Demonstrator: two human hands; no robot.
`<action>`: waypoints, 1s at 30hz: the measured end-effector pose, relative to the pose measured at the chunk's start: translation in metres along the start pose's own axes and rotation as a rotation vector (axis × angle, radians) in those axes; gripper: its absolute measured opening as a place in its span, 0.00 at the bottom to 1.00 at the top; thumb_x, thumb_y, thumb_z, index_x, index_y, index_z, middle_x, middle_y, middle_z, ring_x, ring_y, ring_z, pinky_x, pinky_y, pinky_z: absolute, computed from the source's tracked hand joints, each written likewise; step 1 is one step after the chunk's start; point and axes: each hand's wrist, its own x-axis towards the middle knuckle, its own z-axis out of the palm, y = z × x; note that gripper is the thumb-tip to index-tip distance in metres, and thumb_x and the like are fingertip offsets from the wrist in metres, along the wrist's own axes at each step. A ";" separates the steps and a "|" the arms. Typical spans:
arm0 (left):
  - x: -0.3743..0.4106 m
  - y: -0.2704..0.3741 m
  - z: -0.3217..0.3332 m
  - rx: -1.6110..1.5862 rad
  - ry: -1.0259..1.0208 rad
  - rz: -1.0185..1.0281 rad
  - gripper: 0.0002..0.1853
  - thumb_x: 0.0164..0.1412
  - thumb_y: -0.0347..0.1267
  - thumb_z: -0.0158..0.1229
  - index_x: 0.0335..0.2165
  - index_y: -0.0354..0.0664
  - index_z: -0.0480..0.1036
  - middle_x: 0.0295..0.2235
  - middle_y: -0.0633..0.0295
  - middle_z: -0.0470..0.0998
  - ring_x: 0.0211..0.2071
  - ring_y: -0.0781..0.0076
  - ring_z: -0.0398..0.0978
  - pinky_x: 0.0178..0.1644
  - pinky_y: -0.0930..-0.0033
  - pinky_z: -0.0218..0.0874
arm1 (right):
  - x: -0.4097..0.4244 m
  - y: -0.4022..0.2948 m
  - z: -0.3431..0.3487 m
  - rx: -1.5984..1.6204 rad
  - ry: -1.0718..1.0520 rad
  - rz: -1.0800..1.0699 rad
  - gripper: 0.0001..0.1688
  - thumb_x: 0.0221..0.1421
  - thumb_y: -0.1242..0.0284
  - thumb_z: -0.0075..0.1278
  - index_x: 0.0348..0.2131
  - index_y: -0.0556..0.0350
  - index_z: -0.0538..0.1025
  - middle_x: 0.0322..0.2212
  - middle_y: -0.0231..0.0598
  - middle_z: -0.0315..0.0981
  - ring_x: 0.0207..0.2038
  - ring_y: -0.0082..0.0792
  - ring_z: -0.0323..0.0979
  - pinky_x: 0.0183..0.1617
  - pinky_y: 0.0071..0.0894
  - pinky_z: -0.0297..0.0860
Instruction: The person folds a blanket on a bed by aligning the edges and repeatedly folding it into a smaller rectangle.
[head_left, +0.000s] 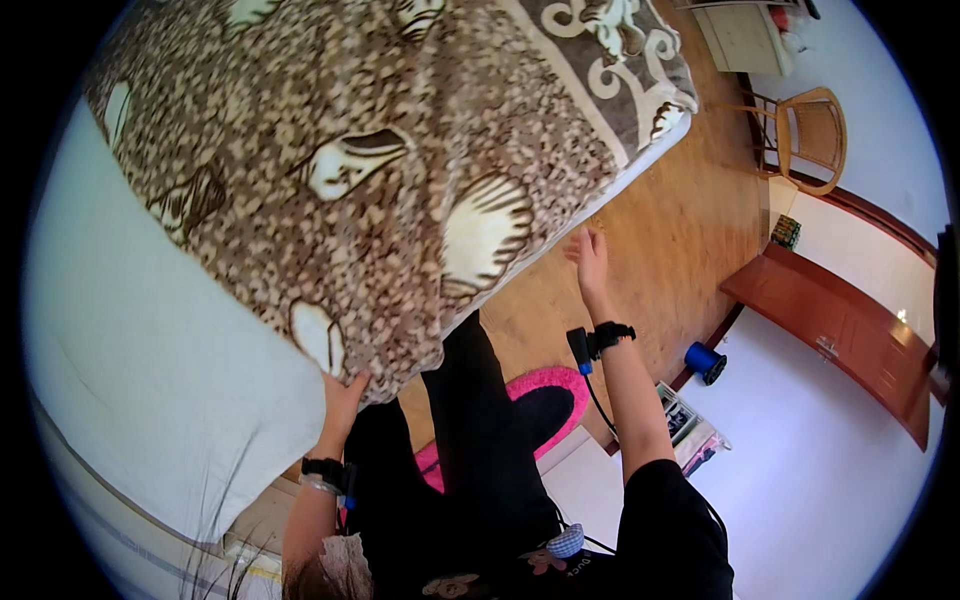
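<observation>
A brown-and-beige plush blanket with a seashell pattern and a grey scrolled border covers much of the bed. My left hand is at its near corner, thumb against the edge; its other fingers are hidden by the fabric. Beside the bed's right edge, my right hand is held out over the floor with nothing in it, fingers slightly spread. A pale sheet shows to the left of the blanket. Both wrists wear black straps with small devices.
Wood flooring runs along the bed's right side. Around it stand a wicker chair, a reddish-brown door, a blue spool and a storage box. A pink-edged dark rug lies by my legs.
</observation>
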 end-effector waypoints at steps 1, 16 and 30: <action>-0.001 -0.001 0.003 0.010 0.008 -0.016 0.34 0.42 0.28 0.56 0.46 0.28 0.50 0.43 0.48 0.61 0.44 0.60 0.60 0.48 0.67 0.50 | 0.015 -0.010 0.004 0.016 0.026 0.003 0.24 0.51 0.61 0.41 0.40 0.64 0.61 0.29 0.40 0.64 0.26 0.26 0.66 0.30 0.22 0.64; 0.001 0.017 0.016 0.595 0.459 -0.384 0.29 0.45 0.21 0.39 0.50 0.35 0.49 0.35 0.38 0.67 0.37 0.44 0.65 0.39 0.58 0.56 | 0.247 -0.165 -0.076 0.055 0.232 -0.672 0.17 0.43 0.77 0.50 0.36 0.63 0.66 0.33 0.37 0.66 0.35 0.27 0.64 0.40 0.24 0.60; 0.026 0.000 0.048 0.483 0.610 -0.481 0.29 0.46 0.23 0.43 0.50 0.36 0.49 0.39 0.46 0.67 0.34 0.53 0.67 0.37 0.63 0.58 | 0.334 -0.104 -0.106 0.621 -0.197 0.099 0.12 0.47 0.63 0.48 0.28 0.52 0.68 0.21 0.28 0.66 0.23 0.24 0.64 0.21 0.21 0.61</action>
